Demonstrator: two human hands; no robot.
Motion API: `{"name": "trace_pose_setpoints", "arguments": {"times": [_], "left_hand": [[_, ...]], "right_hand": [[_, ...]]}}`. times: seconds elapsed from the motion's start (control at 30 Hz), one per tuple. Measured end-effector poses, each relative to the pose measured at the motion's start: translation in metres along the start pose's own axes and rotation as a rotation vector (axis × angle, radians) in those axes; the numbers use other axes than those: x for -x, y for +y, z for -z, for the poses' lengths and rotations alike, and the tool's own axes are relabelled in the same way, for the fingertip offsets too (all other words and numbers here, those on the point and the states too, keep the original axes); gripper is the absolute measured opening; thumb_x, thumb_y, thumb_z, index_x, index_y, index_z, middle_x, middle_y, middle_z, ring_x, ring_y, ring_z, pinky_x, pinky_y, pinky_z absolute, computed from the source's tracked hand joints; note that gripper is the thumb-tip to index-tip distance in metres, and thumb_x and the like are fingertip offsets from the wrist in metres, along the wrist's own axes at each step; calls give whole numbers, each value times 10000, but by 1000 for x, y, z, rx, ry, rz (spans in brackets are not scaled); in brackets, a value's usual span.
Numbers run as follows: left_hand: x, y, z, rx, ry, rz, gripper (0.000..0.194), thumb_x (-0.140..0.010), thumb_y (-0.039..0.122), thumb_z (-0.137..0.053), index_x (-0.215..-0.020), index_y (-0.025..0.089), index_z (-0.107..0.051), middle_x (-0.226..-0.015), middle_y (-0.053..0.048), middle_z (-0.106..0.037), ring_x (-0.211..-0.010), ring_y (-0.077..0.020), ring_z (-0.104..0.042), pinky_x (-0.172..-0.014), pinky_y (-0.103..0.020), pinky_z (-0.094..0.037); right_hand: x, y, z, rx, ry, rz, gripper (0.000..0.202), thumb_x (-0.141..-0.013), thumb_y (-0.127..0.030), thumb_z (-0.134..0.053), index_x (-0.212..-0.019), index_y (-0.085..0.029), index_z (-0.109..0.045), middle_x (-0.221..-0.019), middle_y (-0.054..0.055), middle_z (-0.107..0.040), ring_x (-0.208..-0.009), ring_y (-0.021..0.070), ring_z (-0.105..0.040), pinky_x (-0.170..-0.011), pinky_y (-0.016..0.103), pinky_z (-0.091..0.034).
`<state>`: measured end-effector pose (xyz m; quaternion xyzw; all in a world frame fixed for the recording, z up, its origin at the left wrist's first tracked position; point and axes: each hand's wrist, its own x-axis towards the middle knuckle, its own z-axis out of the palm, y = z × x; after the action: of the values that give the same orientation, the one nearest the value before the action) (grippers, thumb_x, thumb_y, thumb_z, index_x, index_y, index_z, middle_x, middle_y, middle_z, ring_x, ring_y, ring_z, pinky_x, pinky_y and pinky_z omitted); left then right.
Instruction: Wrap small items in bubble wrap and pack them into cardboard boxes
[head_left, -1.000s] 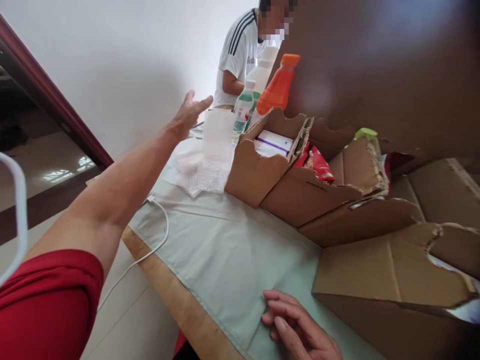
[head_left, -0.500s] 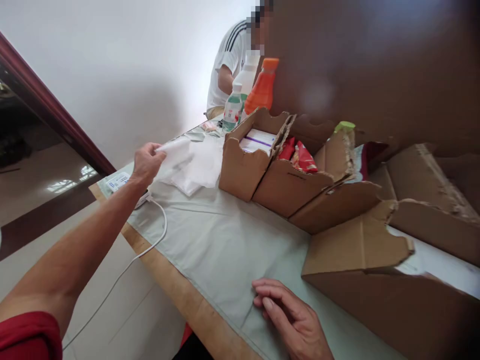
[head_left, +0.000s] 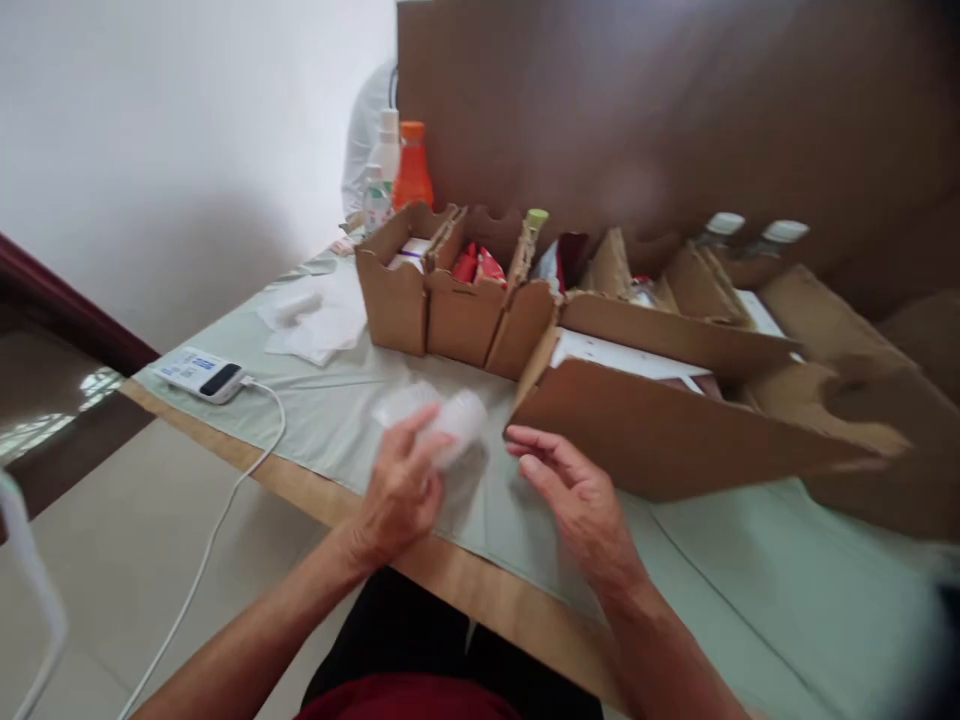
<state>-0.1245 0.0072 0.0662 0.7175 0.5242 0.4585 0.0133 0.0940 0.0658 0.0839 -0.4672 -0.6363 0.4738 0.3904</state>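
A wide table (head_left: 750, 590) under a pale green cloth carries everything, and the row of torn cardboard boxes (head_left: 450, 300) along its far side serves as the landmark. Behind the boxes rises a tall brown cardboard sheet (head_left: 675, 110); past their far-left end stand an orange-capped bottle (head_left: 412, 165) and paler bottles, with a white-sleeved person (head_left: 365, 130) partly hidden behind them. Inside the boxes show red packets (head_left: 476, 265), a white-and-purple carton (head_left: 411, 254) and a green-capped bottle (head_left: 535, 222).

Left of the boxes lies a loose heap of white wrapping sheets (head_left: 311, 325), and further left, at the table's corner, a small white device (head_left: 201, 373) with a white cable (head_left: 225, 500) trailing off the edge.

In front of the boxes, just above the cloth, the left hand (head_left: 397, 495) holds a piece of translucent bubble wrap (head_left: 442, 420), its grip pinching the lower edge with fingers curled round it. The right hand (head_left: 574, 495) hovers just beside the wrap, its grip spread and empty, not touching it as far as the blur allows.

Judging from this, one wrap sheet is taken from the heap and brought in front of the boxes; nothing is wrapped in it yet, and the boxed goods sit untouched.
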Motion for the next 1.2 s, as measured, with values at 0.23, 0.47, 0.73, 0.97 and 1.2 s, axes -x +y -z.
{"name": "trace_pose_setpoints", "arguments": {"times": [0.23, 0.47, 0.73, 0.97, 1.2], "left_hand": [[45, 30, -15, 110, -218, 0, 484, -845, 94, -530, -1288, 268, -620, -1389, -135, -647, -1286, -283, -630, -1095, -498, -522], [17, -23, -33, -367, -323, 265, 489, -900, 373, -627, -1336, 151, -607, -1448, -224, -585, -1396, -416, -509, -1161, -585, -413], [12, -21, -29, -378, -397, 279, 521, -895, 377, -593, -1358, 138, -603, -1195, -207, -709, -1141, -421, -618, -998, -602, -485], [1, -7, -19, -265, -447, 387, 533, -875, 280, -509, -1389, 170, -595, -962, -91, -731, -846, -280, -663, -863, -456, -539], [-11, -17, 10, -207, -532, 383, 563, -860, 348, -553, -1400, 196, -596, -964, -57, -707, -717, -219, -649, -793, -420, -570]], "right_hand": [[60, -4, 53, 357, 160, 167, 193, -977, -314, -575, -1067, -267, -739, -1195, 61, -755, -1137, 244, -682, -1006, 425, -535], [50, 0, 9, 819, -289, 433, 235, -993, -283, -601, -1167, -231, -750, -1397, 104, -680, -1390, 336, -518, -1131, 556, -418], [109, 68, 113, 1079, 92, 170, 363, -1022, -388, -517, -1204, -173, -746, -1458, 198, -610, -1309, 380, -584, -1001, 554, -480], [125, 77, 119, 995, 288, 234, 254, -1014, -326, -528, -937, -213, -742, -1049, 86, -766, -1009, 276, -698, -890, 448, -475], [149, 57, 115, 1044, 376, 368, 223, -1019, -290, -535, -908, -234, -721, -1040, 74, -747, -990, 258, -685, -861, 418, -460]]}}
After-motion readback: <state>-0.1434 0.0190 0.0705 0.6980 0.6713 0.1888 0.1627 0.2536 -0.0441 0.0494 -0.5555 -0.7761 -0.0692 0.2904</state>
